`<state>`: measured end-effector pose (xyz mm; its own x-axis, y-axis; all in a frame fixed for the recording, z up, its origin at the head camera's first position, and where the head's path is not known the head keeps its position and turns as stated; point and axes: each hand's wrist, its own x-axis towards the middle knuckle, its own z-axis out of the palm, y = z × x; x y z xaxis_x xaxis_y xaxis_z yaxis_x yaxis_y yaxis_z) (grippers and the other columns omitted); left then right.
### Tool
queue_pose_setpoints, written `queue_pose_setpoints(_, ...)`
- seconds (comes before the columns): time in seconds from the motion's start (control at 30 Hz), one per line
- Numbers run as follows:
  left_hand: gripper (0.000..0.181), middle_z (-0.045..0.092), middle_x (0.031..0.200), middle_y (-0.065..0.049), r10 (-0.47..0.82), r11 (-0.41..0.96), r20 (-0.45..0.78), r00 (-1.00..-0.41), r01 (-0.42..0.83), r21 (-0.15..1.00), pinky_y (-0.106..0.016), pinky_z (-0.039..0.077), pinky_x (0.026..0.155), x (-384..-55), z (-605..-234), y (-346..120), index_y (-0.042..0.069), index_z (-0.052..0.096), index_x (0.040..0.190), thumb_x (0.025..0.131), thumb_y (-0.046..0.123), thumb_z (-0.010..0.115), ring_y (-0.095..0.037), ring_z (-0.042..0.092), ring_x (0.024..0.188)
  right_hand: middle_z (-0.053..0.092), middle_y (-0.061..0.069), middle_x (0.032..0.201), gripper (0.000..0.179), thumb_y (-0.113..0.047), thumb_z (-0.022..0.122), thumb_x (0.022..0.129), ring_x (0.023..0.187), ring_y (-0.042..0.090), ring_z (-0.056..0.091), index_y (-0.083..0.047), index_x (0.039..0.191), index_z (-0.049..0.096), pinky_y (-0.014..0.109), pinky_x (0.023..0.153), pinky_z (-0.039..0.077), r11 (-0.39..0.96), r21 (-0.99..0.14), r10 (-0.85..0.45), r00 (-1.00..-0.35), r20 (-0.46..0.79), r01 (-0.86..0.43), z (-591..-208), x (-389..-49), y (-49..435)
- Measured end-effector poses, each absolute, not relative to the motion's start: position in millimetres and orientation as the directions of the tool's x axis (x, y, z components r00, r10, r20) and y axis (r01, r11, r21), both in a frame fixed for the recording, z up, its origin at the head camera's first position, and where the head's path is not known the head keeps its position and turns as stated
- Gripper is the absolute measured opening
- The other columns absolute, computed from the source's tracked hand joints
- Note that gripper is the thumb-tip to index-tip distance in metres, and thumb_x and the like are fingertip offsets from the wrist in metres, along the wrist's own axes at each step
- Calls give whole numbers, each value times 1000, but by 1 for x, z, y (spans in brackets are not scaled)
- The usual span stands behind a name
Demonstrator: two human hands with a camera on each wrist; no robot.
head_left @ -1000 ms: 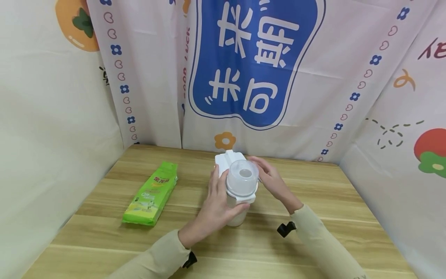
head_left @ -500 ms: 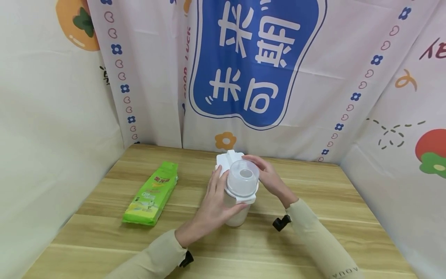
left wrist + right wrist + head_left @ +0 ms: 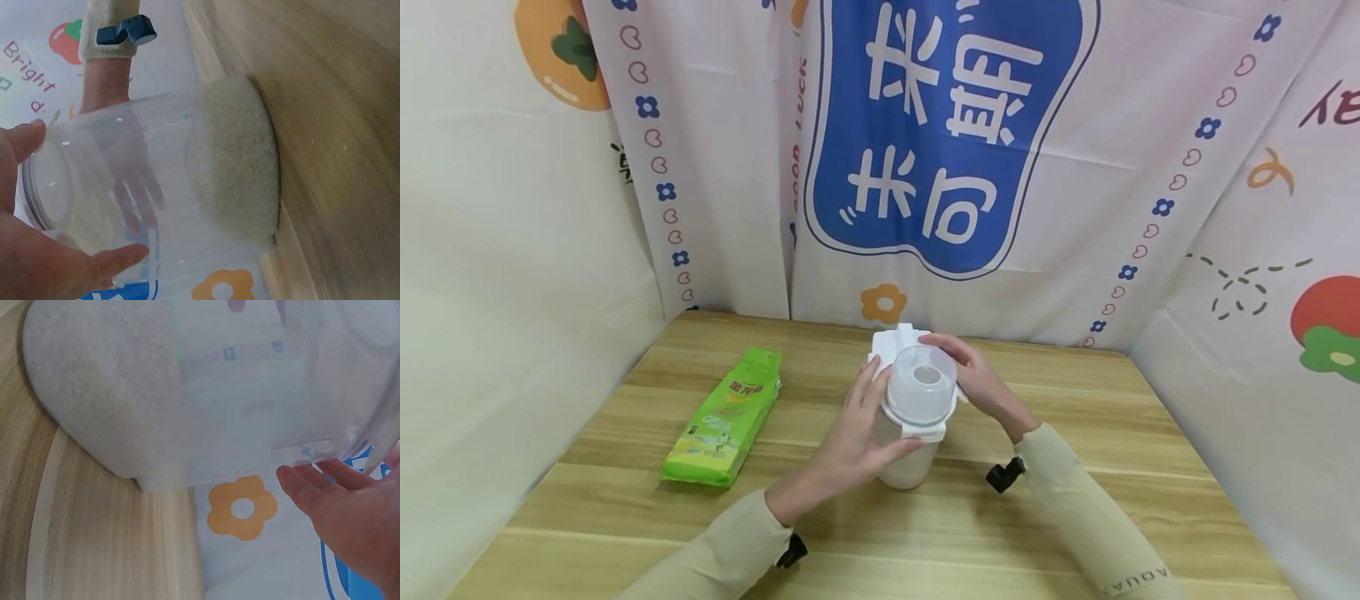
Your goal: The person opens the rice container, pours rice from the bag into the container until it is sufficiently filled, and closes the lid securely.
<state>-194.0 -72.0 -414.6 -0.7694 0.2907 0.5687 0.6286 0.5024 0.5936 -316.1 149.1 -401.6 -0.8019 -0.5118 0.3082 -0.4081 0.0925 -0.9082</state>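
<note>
A clear plastic storage container [image 3: 906, 471] with a white lid [image 3: 891, 342] stands upright on the table. On top of the lid sits a transparent cup-shaped cap [image 3: 922, 387]. Pale, rice-like grains [image 3: 234, 162] fill its lower part. My left hand [image 3: 853, 437] holds the lid's rim from the left, thumb at the front tab and fingers along the far side. From the right, my right hand [image 3: 981, 379] curves round the lid's back right edge, its fingertips on the container wall in the right wrist view. The cap hides part of the lid.
A green and yellow packet [image 3: 726, 421] lies to the left on the wooden table [image 3: 1060, 533]. Printed cloth [image 3: 737, 167] hangs behind the table and on both sides. A dark wrist device [image 3: 1006, 475] sits at the right sleeve.
The container has turned slightly: the lid's back tab has shifted right and its front tab a little left. My right hand has moved slightly left, and my left hand has eased down and left.
</note>
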Motion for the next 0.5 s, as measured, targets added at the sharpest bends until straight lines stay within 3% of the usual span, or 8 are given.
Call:
queue_pose_setpoints(0.23, 98, 11, 160, -19, 371, 386, 495, -786, 615, 688, -51, 40, 111, -204, -412, -88, 26, 20, 157, 81, 31, 81, -36, 33, 142, 58, 18, 134, 35, -17, 49, 103, 114, 9, 58, -2, 133, 56, 21, 93, 50, 116, -895, -496, -806, 324, -431, -402, -315, 157)
queue_pose_setpoints(0.37, 95, 16, 158, -17, 427, 327, 446, -786, 594, 735, -42, 50, 104, -213, -410, -102, 24, 23, 157, 81, 29, 80, -34, 39, 138, 61, 11, 123, 34, -18, 52, 102, 105, 11, 58, -4, 132, 58, 20, 86, 50, 158, -885, -473, -820, 321, -438, -401, -313, 162)
queue_pose_setpoints(0.5, 88, 26, 158, -8, 483, 239, 379, -790, 535, 810, -39, 53, 99, -225, -408, -117, 28, 28, 155, 83, 25, 79, -32, 40, 138, 59, 7, 110, 34, -18, 54, 101, 91, 11, 53, -6, 132, 59, 19, 76, 47, 196, -876, -450, -834, 319, -440, -401, -311, 165)
